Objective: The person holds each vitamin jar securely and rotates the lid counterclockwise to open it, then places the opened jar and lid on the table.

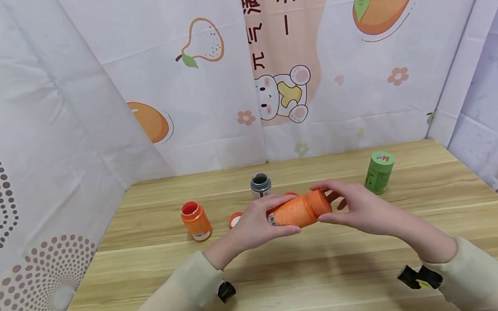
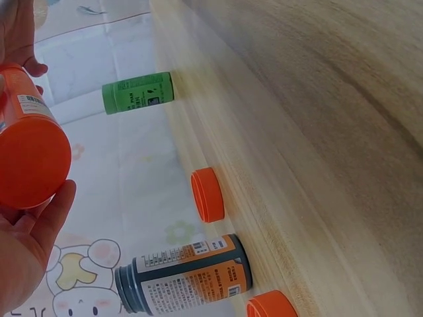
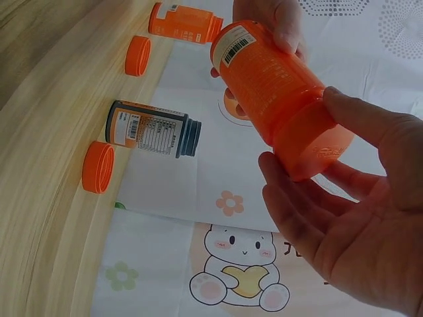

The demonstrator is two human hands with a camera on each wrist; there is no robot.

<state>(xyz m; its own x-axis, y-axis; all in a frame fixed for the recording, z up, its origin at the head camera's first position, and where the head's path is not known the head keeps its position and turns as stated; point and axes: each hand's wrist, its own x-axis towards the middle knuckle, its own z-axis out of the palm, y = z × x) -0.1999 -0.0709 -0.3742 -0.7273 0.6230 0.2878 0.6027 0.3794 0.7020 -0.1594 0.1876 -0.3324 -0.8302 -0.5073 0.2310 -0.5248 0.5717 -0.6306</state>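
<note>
Above the table, an orange bottle (image 1: pixel 293 213) is held tilted on its side between both hands. My left hand (image 1: pixel 257 224) grips its body near the base, thumb below and fingers over the top. At the other end my right hand (image 1: pixel 363 208) holds the orange screw cap (image 3: pixel 317 142) between thumb and fingers. The cap sits on the bottle's neck. A barcode label shows on the bottle's side (image 3: pixel 261 79) in the right wrist view, and its round base (image 2: pixel 33 165) faces the left wrist camera.
An uncapped orange bottle (image 1: pixel 197 223) stands on the left of the wooden table (image 1: pixel 295 303). Behind my hands stands an uncapped dark grey bottle (image 1: pixel 260 182), with loose orange caps (image 2: pixel 208 195) on either side. A green bottle (image 1: pixel 379 172) stands back right, before a printed curtain (image 1: pixel 200 103).
</note>
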